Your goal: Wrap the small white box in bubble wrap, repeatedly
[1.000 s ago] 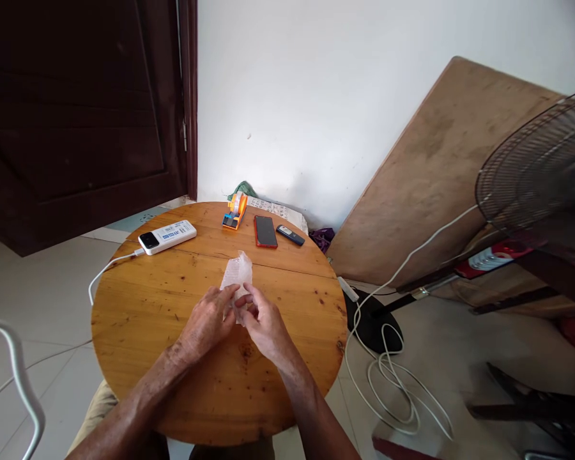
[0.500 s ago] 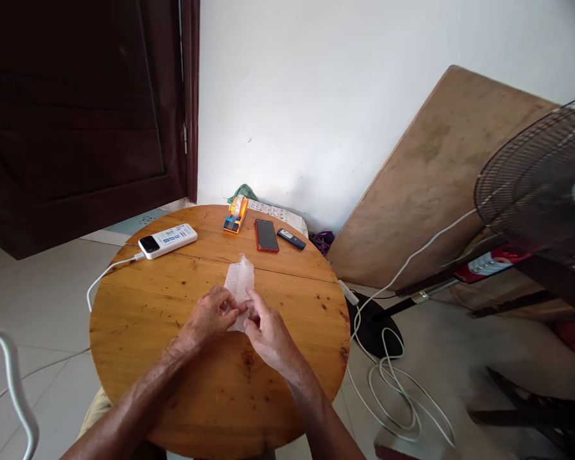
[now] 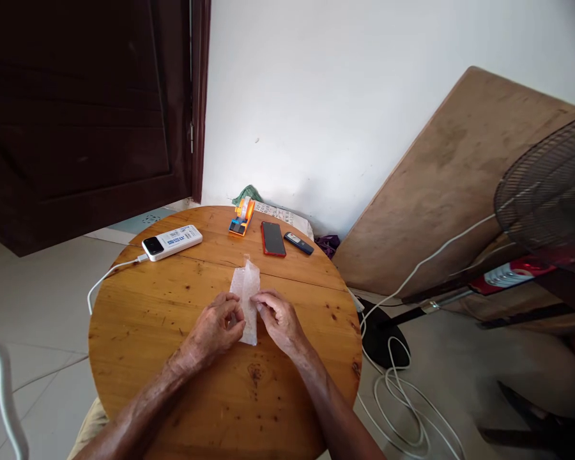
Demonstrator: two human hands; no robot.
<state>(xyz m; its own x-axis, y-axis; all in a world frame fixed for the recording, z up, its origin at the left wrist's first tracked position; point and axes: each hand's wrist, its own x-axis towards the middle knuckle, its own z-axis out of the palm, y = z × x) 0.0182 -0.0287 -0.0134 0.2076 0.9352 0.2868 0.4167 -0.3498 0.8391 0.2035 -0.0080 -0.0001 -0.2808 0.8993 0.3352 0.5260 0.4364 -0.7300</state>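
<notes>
A folded strip of clear bubble wrap (image 3: 246, 284) lies lengthwise on the round wooden table (image 3: 138, 338), between my two hands. Its near end now shows whole. My left hand (image 3: 219, 322) rests at the strip's left edge, fingers curled and the thumb a little apart from them; nothing shows in its grasp. On the other side, my right hand (image 3: 282, 322) has its thumb and forefinger closed at the strip's right edge, seemingly pinching the film. The other right fingers are bent behind the forefinger.
Toward the back of the table are a white power bank (image 3: 175, 241) with a cable, an orange tape dispenser (image 3: 242, 216), a red-edged phone (image 3: 273, 239) and a dark handset (image 3: 299, 243). A fan (image 3: 551, 191) and coiled white cable (image 3: 407, 409) stand at right.
My hands have drawn apart from where they met over the bubble wrap, the right one moving right. More of the strip's lower part is uncovered. The view has shifted slightly.
</notes>
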